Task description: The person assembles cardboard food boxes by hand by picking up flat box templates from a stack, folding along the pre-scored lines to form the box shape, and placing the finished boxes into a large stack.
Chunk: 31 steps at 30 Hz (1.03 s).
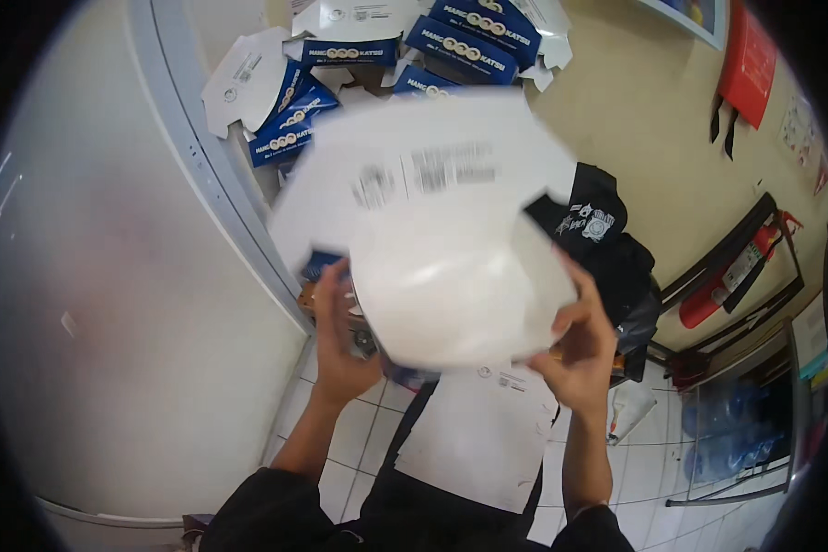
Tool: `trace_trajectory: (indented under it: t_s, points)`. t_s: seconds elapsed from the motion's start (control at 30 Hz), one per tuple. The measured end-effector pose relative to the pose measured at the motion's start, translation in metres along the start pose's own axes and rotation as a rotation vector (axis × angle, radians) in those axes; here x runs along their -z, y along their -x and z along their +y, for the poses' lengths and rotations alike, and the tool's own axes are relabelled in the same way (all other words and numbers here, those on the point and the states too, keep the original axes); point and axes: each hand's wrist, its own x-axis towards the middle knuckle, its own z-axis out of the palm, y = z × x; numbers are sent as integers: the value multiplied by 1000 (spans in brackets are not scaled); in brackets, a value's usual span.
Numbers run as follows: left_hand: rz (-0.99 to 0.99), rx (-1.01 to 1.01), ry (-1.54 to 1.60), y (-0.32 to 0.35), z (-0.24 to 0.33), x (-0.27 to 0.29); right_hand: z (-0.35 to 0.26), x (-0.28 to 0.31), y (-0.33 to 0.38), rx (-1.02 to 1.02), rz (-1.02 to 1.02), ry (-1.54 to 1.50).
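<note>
A large white cardboard food box point(451, 276), partly folded and blurred, is raised in front of me. Its upper panel bears dark print and a code, and its lower part curves toward me. My right hand point(580, 345) pinches the box's lower right edge between thumb and fingers. At the opposite edge, my left hand point(342, 340) cups the side with bent fingers; its exact contact is partly hidden. Flat white box blanks point(474, 442) lie on my lap beneath the raised box.
Several folded blue-and-white boxes point(460, 51) are piled against the far wall. A frosted panel point(110, 276) stands at left. Black cloth point(607, 248) lies right of the raised box, and a red fire extinguisher point(722, 281) is farther right, beside a chair frame point(773, 216).
</note>
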Motion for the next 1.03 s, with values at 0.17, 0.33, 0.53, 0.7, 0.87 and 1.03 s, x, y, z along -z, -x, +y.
trace_trajectory:
  t_s: [0.17,0.33,0.53,0.7,0.87,1.03]
  points:
    - [-13,367,-148,97,-55,-24,-34,-59,-131,89,167,-26]
    - [-750,637,-572,242,-40,-52,-13,-147,-297,372,310,196]
    - [-835,397,-708,301,-41,-65,87,-179,-454,358,478,920]
    - [-787,452,-687,286,-37,-48,104,-218,-446,119,365,945]
    - [-842,451,-676,284,-34,-53,116,-199,-443,180,259,962]
    - [-657,703,-508,289,-45,-55,101,-179,-388,471,196,776]
